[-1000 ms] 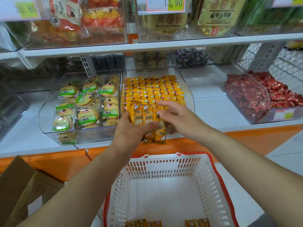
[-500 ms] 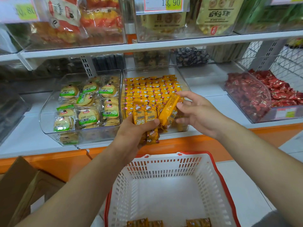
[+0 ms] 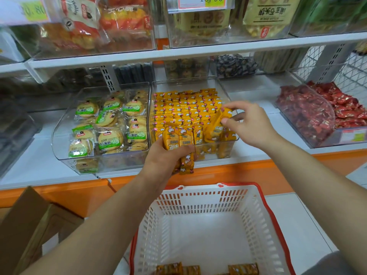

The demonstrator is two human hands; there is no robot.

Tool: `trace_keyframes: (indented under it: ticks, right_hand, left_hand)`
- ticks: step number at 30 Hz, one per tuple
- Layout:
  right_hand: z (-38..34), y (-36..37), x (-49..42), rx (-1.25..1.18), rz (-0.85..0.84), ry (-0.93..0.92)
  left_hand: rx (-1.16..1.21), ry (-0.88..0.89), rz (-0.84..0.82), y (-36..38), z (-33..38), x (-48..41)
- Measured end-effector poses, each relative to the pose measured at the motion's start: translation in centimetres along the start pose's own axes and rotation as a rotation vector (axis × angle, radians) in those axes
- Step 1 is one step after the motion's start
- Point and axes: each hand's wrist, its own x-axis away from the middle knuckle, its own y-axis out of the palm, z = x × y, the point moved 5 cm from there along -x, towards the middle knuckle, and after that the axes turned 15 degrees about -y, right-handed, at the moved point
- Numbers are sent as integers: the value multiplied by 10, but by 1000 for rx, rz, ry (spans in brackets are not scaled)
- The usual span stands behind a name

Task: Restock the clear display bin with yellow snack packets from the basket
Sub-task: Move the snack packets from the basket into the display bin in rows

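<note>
The clear display bin (image 3: 226,92) on the lower shelf holds rows of yellow snack packets (image 3: 184,110). My left hand (image 3: 164,157) is at the bin's front edge, shut on a bunch of yellow packets (image 3: 178,139) held upright. My right hand (image 3: 250,124) is over the bin's front right corner, pinching one yellow packet (image 3: 217,124) that tilts down into the bin. Below, the white basket (image 3: 256,213) with red trim has a few yellow packets (image 3: 243,268) at its near end.
A clear bin of green-labelled round biscuits (image 3: 107,124) stands left of the yellow bin. A bin of red wrapped sweets (image 3: 321,114) sits at the right. An open cardboard box (image 3: 29,231) is at lower left. An upper shelf (image 3: 178,52) with bagged snacks hangs overhead.
My right hand took one packet from the bunch in my left hand and carried it right and back, into the bin's front right corner. My left hand stayed put.
</note>
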Motion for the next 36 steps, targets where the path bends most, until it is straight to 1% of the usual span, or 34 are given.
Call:
trace_keyframes:
  ticks: [2, 3, 5, 9, 12, 14, 15, 16, 18, 19, 20, 21, 23, 25, 29, 31, 33, 36]
  right_hand:
    - [0, 11, -4, 235, -171, -121]
    - [2, 17, -5, 329, -241, -146]
    - [4, 23, -6, 482, -309, -145]
    - [3, 24, -10, 624, -290, -120]
    - [3, 31, -10, 737, -439, -112]
    - [3, 33, -8, 727, -524, -89]
    - [1, 32, -7, 718, -534, -88]
    - [-3, 31, -7, 729, -504, -111]
    - [-16, 25, -7, 752, -319, -211]
    - [-24, 25, -5, 684, -223, -241]
    - [-29, 27, -3, 528, -179, -224]
    - [-31, 33, -1, 308, -197, -158]
    - [-34, 50, 6, -132, -327, 42]
    - [-34, 54, 12, -355, -375, 152]
    - [-34, 46, 14, -576, -407, 136]
    - [-35, 46, 15, -566, -413, 112]
    - [-33, 46, 13, -553, -350, 108]
    - [-31, 40, 9, -749, -175, 186]
  left_hand:
    - [-8, -1, -5, -1, 0, -1]
    - [-14, 0, -5, -1, 0, -1]
    - [-32, 1, 2, -3, -1, -2]
    - [-54, 4, 16, -5, -1, -3]
    - [-40, 5, 27, -7, 0, -4]
    - [-16, -3, 18, -8, 0, -4]
    - [-2, -12, 5, -8, 0, -4]
    - [8, -22, -10, -7, -1, -3]
    - [13, -39, -47, -5, -2, -2]
    - [12, -42, -74, -3, -2, -2]
    - [10, -39, -102, 0, -2, -1]
    - [7, -34, -124, 3, -2, 0]
    - [6, -27, -148, 6, -1, 3]
    - [-1, -23, -181, 7, -1, 6]
    - [-45, -11, -259, 10, 0, 12]
    - [-65, -3, -270, 11, 1, 13]
    - [-63, 9, -260, 11, 3, 13]
    - [-4, 20, -202, 6, 5, 9]
